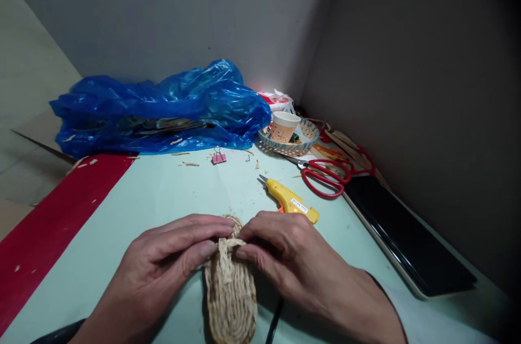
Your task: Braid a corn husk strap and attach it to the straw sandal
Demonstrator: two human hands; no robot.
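Observation:
A small woven straw sandal (230, 290) lies on the pale green table (163, 197), toe end away from me. My left hand (163, 262) pinches the left side of its straw strap near the toe, thumb and fingers pressed together. My right hand (285, 260) grips the strap's right side in the same way, fingers curled down onto it. Both hands meet over the front of the sandal, and the heel end sticks out toward me between my wrists.
A yellow glue gun (290, 201) lies just beyond my right hand, its black cord running under my wrist. Red scissors (325, 173), a woven tray (303, 140) with a paper cup (284, 126), a pink binder clip (218, 157), a blue plastic bag (163, 108) and a black tablet (402, 235) lie around. A red strip (61, 214) edges the table's left.

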